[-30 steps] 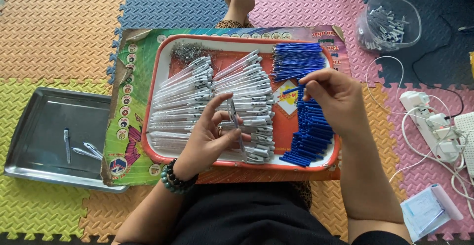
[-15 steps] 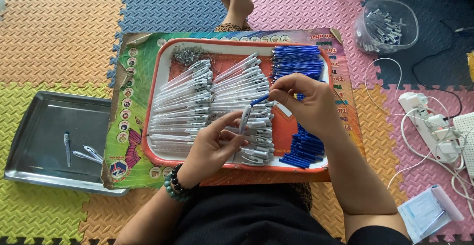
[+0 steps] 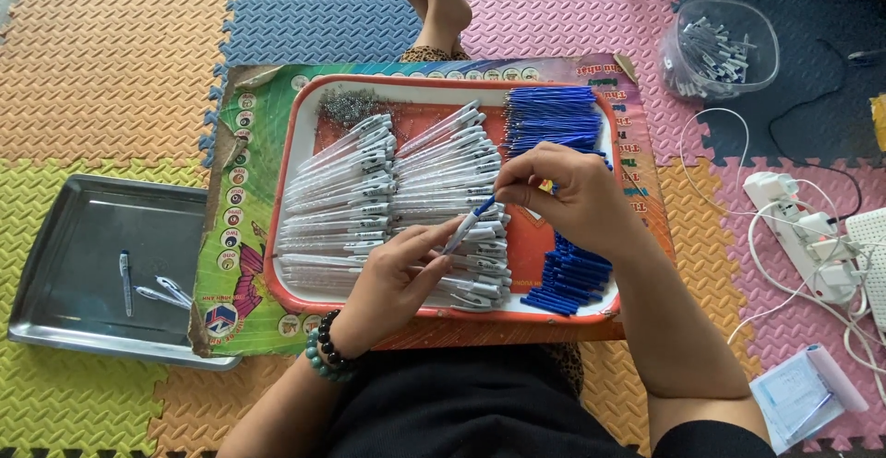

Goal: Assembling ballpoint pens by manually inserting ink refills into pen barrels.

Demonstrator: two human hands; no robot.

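Lying far left, a steel tray [image 3: 55, 237] holds three finished pens. Over the red tray [image 3: 277, 237] of clear barrels, a pen barrel [image 3: 461, 234] is pinched by the left hand [image 3: 392, 278] — light, stiff, prob. slippery, best gripped mid-body. A blue refill [image 3: 483, 207] is nipped by right hand [image 3: 572, 195] fingertips — thin, bendable.

The orange-rimmed rectangular plastic tray [image 3: 288, 237] looked smooth and faintly glossy. On it lay clear, shiny plastic pen barrels [image 3: 351, 190] and matt blue plastic refills [image 3: 552, 117]. The grey rectangular metal tray [image 3: 65, 264] had a dull, brushed sheen. Under both lay the interlocking foam floor mats [image 3: 120, 71], matt with a rough, stamped grain. The multicoloured printed cardboard sheet [image 3: 231, 181] was glossy, with worn, torn edges. The round transparent plastic tub [image 3: 761, 47] looked smooth and clear.
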